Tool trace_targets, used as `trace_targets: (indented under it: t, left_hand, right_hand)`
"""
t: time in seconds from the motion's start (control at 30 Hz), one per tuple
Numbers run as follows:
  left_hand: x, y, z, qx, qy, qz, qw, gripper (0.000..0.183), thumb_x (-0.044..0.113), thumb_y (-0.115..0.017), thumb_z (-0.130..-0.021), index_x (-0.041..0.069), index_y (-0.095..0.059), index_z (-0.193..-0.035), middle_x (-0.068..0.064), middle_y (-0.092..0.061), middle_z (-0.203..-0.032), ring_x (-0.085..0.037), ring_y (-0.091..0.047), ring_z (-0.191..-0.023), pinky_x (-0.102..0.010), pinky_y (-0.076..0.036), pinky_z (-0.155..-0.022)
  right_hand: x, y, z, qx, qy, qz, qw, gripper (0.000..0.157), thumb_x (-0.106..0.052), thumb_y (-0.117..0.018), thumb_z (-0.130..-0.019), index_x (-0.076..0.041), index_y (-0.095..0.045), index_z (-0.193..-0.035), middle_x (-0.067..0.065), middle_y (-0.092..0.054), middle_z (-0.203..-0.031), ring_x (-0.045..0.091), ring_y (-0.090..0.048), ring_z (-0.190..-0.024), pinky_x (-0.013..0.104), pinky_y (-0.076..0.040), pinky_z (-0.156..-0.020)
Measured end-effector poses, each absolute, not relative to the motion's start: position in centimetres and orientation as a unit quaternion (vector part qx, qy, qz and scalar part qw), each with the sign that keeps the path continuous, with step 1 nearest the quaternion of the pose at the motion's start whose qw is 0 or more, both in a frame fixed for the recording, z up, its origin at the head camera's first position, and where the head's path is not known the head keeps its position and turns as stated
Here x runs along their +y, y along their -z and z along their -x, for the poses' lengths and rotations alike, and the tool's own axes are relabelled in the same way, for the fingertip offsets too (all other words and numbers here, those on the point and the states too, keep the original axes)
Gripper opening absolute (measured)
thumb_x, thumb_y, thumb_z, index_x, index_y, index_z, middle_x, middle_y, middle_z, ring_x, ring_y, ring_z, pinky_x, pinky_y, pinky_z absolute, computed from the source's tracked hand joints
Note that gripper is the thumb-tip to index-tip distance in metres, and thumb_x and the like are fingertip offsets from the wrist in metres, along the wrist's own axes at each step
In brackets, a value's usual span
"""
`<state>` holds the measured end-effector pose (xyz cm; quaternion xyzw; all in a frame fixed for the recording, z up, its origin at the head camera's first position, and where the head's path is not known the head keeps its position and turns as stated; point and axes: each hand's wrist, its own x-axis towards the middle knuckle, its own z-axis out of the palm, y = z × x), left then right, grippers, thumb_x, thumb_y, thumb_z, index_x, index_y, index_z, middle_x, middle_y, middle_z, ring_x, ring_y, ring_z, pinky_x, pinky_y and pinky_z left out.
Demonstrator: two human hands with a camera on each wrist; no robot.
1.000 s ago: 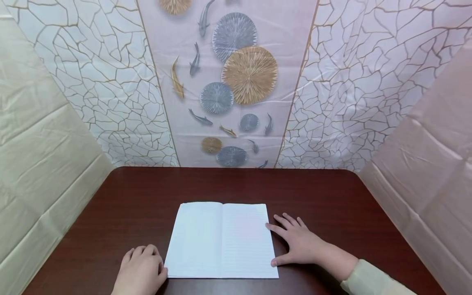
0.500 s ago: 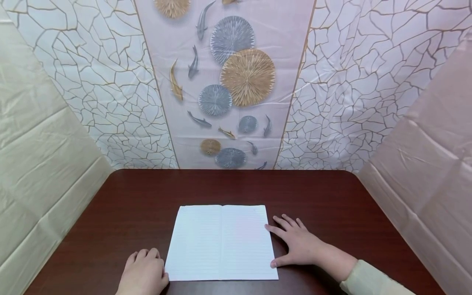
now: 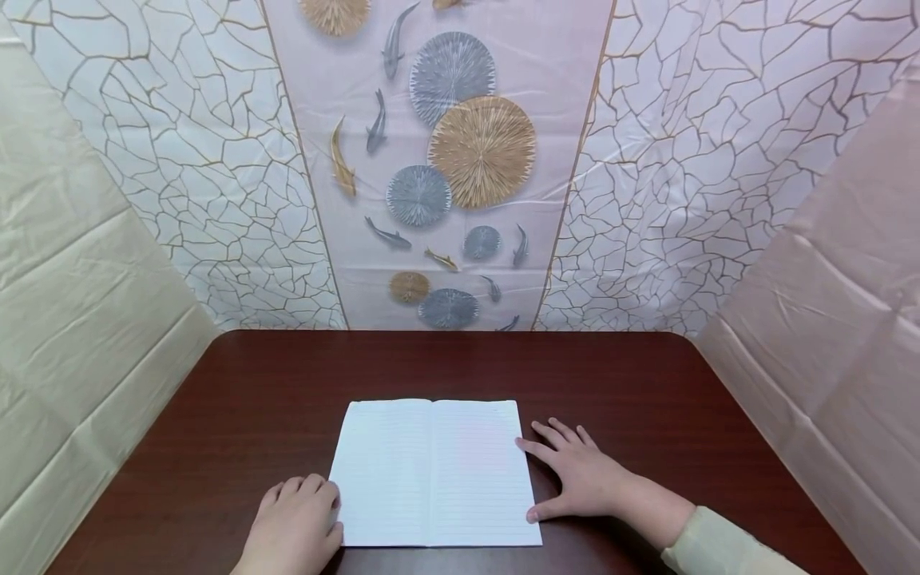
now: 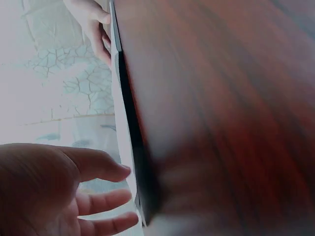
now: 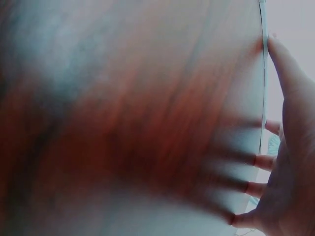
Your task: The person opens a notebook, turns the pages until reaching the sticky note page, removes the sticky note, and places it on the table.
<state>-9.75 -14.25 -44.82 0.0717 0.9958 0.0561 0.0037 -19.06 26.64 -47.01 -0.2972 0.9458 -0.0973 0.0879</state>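
An open notebook [image 3: 388, 471] with ruled white pages lies flat on the dark brown table. My left hand [image 3: 293, 523] is at its lower left edge, covering that corner, fingers loosely bent in the head view. In the left wrist view, the thumb and fingers of the left hand [image 4: 101, 191] reach the notebook's edge [image 4: 124, 118] without visibly closing round it. On the other side, my right hand [image 3: 582, 475] rests with spread fingers, the thumb and index fingertips touching the right page's edge. The right wrist view shows the spread right hand [image 5: 290, 162] against the table.
The brown table [image 3: 446, 363] extends behind and beside the notebook. A patterned cloth backdrop [image 3: 446, 200] with fish and round motifs hangs at its far edge. Pale fabric walls [image 3: 93, 335] stand on both sides.
My left hand has moved right, onto the notebook's lower left edge. The left page, which looked plain a second ago, now shows ruled lines. The right hand stays in place.
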Motion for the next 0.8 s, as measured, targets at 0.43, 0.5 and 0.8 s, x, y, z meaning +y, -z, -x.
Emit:
trace_targets:
  t: [0.43,0.5,0.8]
  left_hand:
    - [-8.8,45.0,11.4,0.974,-0.107,-0.192,-0.062,0.053,0.046,-0.074,-0.083,0.01,-0.065,-0.121,-0.012,-0.062,-0.124,-0.036,-0.055,-0.121,-0.056,-0.042,-0.099]
    - [-8.1,45.2,11.7,0.971,-0.111,-0.21,-0.041,0.061,0.05,-0.071,-0.085,0.01,-0.062,-0.129,-0.015,-0.057,-0.133,-0.04,-0.049,-0.128,-0.059,-0.038,-0.103]
    - [-5.9,45.9,13.1,0.96,-0.101,-0.244,0.093,0.077,0.067,-0.057,-0.088,0.023,-0.046,-0.15,-0.014,-0.034,-0.157,-0.043,-0.027,-0.144,-0.067,-0.026,-0.108]
  right_hand:
    - [26.9,47.1,19.2,0.947,0.095,0.292,0.099,0.104,-0.088,-0.056,-0.069,-0.031,-0.035,-0.154,0.011,-0.026,-0.161,0.041,-0.017,-0.148,0.072,-0.016,-0.109]
    - [26.9,47.0,19.1,0.947,0.095,0.292,0.099,0.104,-0.087,-0.057,-0.069,-0.031,-0.036,-0.154,0.011,-0.026,-0.161,0.041,-0.017,-0.148,0.072,-0.015,-0.109]
    - [26.8,46.9,19.0,0.946,0.103,0.293,0.096,0.105,-0.086,-0.058,-0.07,-0.028,-0.037,-0.154,0.012,-0.026,-0.161,0.042,-0.018,-0.147,0.072,-0.015,-0.109]
